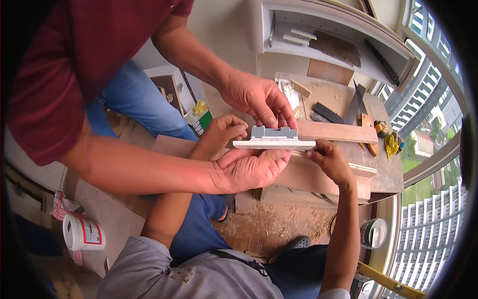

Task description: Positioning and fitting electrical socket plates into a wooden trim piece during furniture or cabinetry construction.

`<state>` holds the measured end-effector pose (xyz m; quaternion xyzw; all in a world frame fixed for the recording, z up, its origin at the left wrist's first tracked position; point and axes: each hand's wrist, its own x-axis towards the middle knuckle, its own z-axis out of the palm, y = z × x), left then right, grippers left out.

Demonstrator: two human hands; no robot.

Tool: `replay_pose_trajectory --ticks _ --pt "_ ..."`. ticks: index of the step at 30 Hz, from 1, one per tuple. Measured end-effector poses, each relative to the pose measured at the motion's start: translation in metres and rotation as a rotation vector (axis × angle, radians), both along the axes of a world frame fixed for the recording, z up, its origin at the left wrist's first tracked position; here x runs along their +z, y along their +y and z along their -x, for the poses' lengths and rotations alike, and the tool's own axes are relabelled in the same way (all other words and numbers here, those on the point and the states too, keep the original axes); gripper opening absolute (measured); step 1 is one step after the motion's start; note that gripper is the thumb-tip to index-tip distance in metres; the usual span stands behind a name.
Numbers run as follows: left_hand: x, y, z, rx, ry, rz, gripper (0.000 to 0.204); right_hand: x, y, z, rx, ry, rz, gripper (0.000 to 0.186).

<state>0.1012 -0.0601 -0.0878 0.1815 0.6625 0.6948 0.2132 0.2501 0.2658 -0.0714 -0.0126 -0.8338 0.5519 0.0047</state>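
Note:
A flat white faceplate with a grey moulded back [274, 133], like that of a wall socket or switch, is held level at the centre, grey side up. My right hand [329, 158] pinches its right end between thumb and fingers. A co-worker in a maroon shirt grips it too: one hand [251, 97] touches the grey part from above, the other [251, 172] supports the plate from below. My left hand [221, 132] is left of the plate, fingers curled, partly behind the co-worker's forearm. Anything inside its fingers is hidden.
The wooden workbench [391, 174] carries boards [338, 131], a handsaw [354, 107], a black block [327, 112] and a tape measure [381, 129]. An open white cabinet [294, 60] is beyond. A white bucket [79, 233] stands left; windows line the right. Shavings cover the floor [269, 219].

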Motion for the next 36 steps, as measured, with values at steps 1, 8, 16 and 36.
replay_pose_trajectory --ticks 1,8,16,36 --pt "0.002 0.0 0.002 0.03 0.047 0.004 0.016 -0.003 0.0 0.001 -0.004 0.02 0.0 0.005" --pt "0.009 -0.006 0.001 0.121 0.255 0.141 0.011 -0.005 -0.002 0.004 -0.029 0.021 -0.086 0.007" --pt "0.022 -0.02 -0.002 0.21 0.86 0.547 0.012 -0.011 -0.002 0.007 -0.046 0.038 -0.06 0.007" --pt "0.029 -0.022 -0.005 0.106 0.86 0.622 0.009 0.004 -0.003 0.003 -0.064 0.029 -0.078 0.01"
